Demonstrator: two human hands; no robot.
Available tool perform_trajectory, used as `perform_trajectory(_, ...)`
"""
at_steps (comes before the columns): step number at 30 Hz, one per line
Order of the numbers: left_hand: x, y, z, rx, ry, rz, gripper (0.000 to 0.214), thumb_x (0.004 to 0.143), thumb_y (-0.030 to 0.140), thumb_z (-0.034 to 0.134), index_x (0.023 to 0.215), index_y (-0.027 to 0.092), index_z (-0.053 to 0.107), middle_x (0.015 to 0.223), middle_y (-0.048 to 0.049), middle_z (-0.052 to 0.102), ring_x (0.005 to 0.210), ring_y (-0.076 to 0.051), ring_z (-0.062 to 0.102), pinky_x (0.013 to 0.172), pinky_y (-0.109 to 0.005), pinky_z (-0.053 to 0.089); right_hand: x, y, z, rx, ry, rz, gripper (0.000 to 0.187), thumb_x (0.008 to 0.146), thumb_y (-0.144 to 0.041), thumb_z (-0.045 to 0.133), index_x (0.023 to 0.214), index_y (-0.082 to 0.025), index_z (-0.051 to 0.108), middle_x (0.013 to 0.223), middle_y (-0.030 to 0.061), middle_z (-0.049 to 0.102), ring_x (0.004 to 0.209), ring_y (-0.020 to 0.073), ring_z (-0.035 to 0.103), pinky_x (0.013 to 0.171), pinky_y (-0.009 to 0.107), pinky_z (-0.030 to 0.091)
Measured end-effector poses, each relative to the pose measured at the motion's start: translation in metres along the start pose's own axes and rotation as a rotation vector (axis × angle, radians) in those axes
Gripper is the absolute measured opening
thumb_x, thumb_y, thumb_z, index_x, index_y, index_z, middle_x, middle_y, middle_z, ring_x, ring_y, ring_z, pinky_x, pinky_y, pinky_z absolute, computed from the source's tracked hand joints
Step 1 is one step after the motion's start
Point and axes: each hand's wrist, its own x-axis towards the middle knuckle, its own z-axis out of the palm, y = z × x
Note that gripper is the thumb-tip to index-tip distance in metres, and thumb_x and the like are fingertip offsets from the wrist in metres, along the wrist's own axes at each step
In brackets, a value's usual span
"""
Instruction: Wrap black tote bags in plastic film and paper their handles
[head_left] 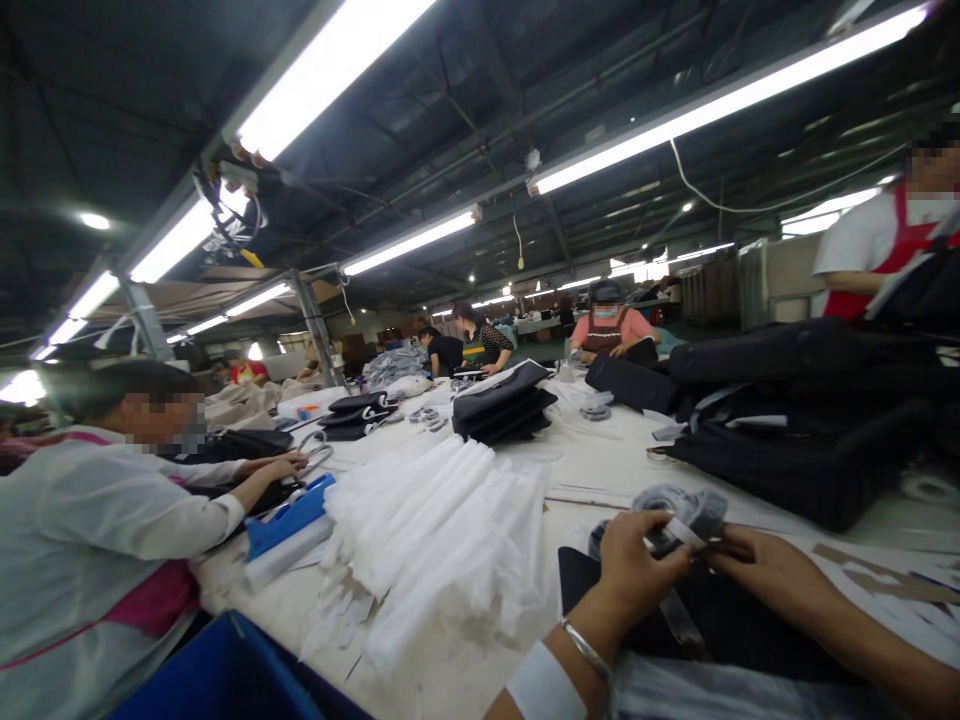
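Note:
My left hand (634, 565) and my right hand (761, 565) both grip a coiled grey strap (705, 508) with a white band around it. My left thumb and fingers pinch its near left side, while my right fingertips close on its right side. Under my hands lies a black fabric piece (577, 578), with a short pale strip (681, 622) on it. Clear plastic film (720, 688) shows at the bottom edge, partly below my wrists.
White plastic sheets (442, 520) are heaped left of my hands. Beyond lie black folded fabric bags (499, 405) and a large black pile (817, 455) at right. A blue tape dispenser (289, 520) and blue bin (225, 670) are left, near a co-worker (97, 520).

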Motion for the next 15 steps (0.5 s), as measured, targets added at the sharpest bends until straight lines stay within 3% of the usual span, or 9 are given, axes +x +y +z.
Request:
perform_trajectory(3,0.001,0.006,-0.004,-0.045,-0.045,-0.034,0.031,0.071,0.035,0.075,0.101,0.027,0.075,0.096,-0.0036,0.075,0.091,-0.026,0.067,0.086,-0.038,0.054,0.002,0.005,0.005,0.096,-0.063,0.043,0.026,0.058,-0.045,0.066,0.076,-0.029,0.075,0.095,0.0047,0.078,0.103,0.0376,0.068,0.097,0.043,0.051)
perform_trajectory(6,0.002,0.009,-0.008,-0.089,-0.06,-0.056,0.029,0.073,0.035,0.072,0.101,0.026,0.075,0.094,-0.0032,0.075,0.089,-0.025,0.068,0.083,-0.036,0.055,0.005,0.009,0.009,0.077,-0.002,0.072,0.027,0.059,-0.044,0.065,0.079,-0.028,0.075,0.097,0.0048,0.078,0.107,0.0369,0.067,0.098,0.042,0.049)
perform_trajectory(10,0.001,0.011,-0.01,-0.121,-0.073,-0.059,0.031,0.075,0.035,0.07,0.104,0.024,0.075,0.092,-0.0028,0.076,0.088,-0.024,0.068,0.082,-0.034,0.056,0.011,0.017,0.014,-0.011,0.051,0.046,0.028,0.064,-0.042,0.06,0.082,-0.027,0.075,0.096,0.0054,0.078,0.103,0.0359,0.069,0.09,0.041,0.051)
perform_trajectory(15,-0.001,0.012,-0.008,-0.14,-0.102,-0.037,0.034,0.075,0.034,0.072,0.106,0.022,0.074,0.095,-0.0036,0.076,0.091,-0.024,0.069,0.085,-0.034,0.056,0.021,0.024,0.014,-0.145,0.11,0.092,0.025,0.057,-0.032,0.057,0.073,-0.023,0.074,0.08,0.0101,0.077,0.085,0.0373,0.071,0.077,0.044,0.053)
